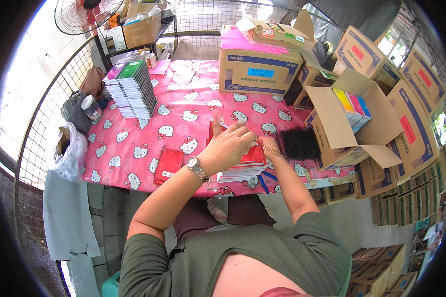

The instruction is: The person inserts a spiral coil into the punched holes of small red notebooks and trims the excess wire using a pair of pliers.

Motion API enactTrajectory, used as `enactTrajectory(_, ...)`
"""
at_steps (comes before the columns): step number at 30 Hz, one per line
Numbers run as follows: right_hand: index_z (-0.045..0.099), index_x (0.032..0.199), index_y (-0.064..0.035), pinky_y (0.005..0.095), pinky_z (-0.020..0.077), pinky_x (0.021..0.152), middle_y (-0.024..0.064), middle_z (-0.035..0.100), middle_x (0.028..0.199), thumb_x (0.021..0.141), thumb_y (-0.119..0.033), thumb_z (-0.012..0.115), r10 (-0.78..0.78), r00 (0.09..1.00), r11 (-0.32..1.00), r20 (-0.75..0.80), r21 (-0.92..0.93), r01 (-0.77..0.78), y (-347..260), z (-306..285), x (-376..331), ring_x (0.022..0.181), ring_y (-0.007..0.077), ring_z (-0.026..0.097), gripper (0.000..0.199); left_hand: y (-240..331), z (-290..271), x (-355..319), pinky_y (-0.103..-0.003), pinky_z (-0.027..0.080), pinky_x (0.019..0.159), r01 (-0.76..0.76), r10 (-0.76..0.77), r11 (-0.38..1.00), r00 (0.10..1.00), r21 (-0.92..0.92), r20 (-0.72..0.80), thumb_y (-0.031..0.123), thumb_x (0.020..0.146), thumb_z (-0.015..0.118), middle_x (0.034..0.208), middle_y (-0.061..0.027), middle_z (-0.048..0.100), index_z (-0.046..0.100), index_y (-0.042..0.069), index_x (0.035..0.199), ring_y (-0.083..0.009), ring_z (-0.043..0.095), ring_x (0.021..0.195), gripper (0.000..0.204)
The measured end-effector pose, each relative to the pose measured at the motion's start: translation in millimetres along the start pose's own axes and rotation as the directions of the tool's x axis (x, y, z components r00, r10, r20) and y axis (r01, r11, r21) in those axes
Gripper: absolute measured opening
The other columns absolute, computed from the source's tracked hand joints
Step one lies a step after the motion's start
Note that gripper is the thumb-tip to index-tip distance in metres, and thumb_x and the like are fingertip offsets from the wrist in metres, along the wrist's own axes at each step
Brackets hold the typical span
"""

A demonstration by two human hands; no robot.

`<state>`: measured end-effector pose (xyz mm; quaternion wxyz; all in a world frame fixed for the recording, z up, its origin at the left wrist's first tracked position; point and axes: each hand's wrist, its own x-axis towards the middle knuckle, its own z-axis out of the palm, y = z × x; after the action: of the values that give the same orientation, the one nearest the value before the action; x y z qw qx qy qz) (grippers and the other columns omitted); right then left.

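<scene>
A stack of red-covered notebooks (pixel 242 174) lies at the table's near edge, in front of me. Over it, my left hand (pixel 231 144), with a watch on its wrist, bends its fingers around a red notebook (pixel 209 140), which it mostly covers. One of its fingers is smeared by motion. Close to its right, my right hand (pixel 268 145) has its fingers drawn together at a thin spiral coil (pixel 276 154); the fingertips are partly hidden. Another pile of red notebooks (pixel 169 166) rests to the left. Blue-handled pliers (pixel 265 183) lie right of the stack.
A heap of black spiral coils (pixel 298 144) lies to the right, beside an open carton (pixel 327 141). A closed carton (pixel 257 72) stands at the back. At the left are a tall notebook stack (pixel 131 89), a jar (pixel 91 108) and a plastic bag (pixel 69 153).
</scene>
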<state>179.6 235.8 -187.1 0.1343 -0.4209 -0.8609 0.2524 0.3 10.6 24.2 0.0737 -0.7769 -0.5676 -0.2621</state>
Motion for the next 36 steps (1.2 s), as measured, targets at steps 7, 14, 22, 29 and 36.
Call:
enactTrajectory(7, 0.063, 0.117, -0.0024, 0.0369, 0.0489, 0.1, 0.0162, 0.065, 0.124, 0.077, -0.021, 0.065, -0.639, 0.754, 0.311, 0.15, 0.948, 0.074, -140, -175, -49, 0.113, 0.0251, 0.064, 0.044, -1, 5, -9, -0.053, 0.038, 0.1, 0.162, -0.162, 0.987, 0.984, -0.004, -0.07, 0.04, 0.087, 0.071, 0.112, -0.0084, 0.057, 0.059, 0.01, 0.107, -0.0315, 0.051, 0.116, 0.038)
enactTrajectory(14, 0.064, 0.116, 0.0059, 0.0431, 0.0481, 0.101, 0.0216, 0.066, 0.12, 0.071, -0.033, 0.073, -0.67, 0.68, 0.476, 0.298, 0.875, 0.085, -157, -201, -58, 0.116, 0.0331, 0.062, 0.06, -1, 1, -3, -0.049, 0.042, 0.092, 0.124, -0.13, 0.987, 0.99, -0.099, -0.058, 0.043, 0.082, 0.076, 0.106, -0.0088, 0.057, 0.061, 0.009, 0.104, -0.0306, 0.053, 0.109, 0.043)
enactTrajectory(22, 0.066, 0.115, 0.0045, 0.0449, 0.0456, 0.104, 0.0228, 0.063, 0.123, 0.072, -0.039, 0.071, -0.58, 0.733, 0.647, 0.355, 0.748, 0.149, -172, -200, -51, 0.116, 0.0345, 0.062, 0.061, -6, -3, -3, -0.049, 0.043, 0.095, 0.135, -0.144, 0.982, 0.988, -0.131, -0.054, 0.044, 0.08, 0.078, 0.111, -0.0094, 0.059, 0.061, 0.009, 0.107, -0.0316, 0.053, 0.11, 0.047)
enactTrajectory(29, 0.067, 0.111, 0.0031, 0.0389, 0.0446, 0.101, 0.0174, 0.062, 0.125, 0.074, -0.037, 0.072, -0.572, 0.762, 0.668, 0.304, 0.712, 0.217, -166, -194, -47, 0.117, 0.0252, 0.058, 0.055, -4, -4, -2, -0.048, 0.041, 0.097, 0.157, -0.164, 0.975, 0.986, -0.156, -0.031, 0.046, 0.078, 0.079, 0.112, -0.0094, 0.061, 0.057, 0.008, 0.109, -0.031, 0.053, 0.113, 0.053)
enactTrajectory(36, 0.068, 0.112, 0.0049, 0.043, 0.0462, 0.101, 0.0196, 0.06, 0.128, 0.07, -0.038, 0.071, -0.707, 0.682, 0.363, 0.189, 0.924, 0.12, -172, -188, -46, 0.112, 0.0312, 0.063, 0.06, -3, -2, -2, -0.045, 0.043, 0.096, 0.203, -0.215, 0.963, 0.975, -0.178, -0.049, 0.044, 0.078, 0.079, 0.107, -0.0118, 0.061, 0.056, 0.006, 0.106, -0.0317, 0.054, 0.111, 0.052)
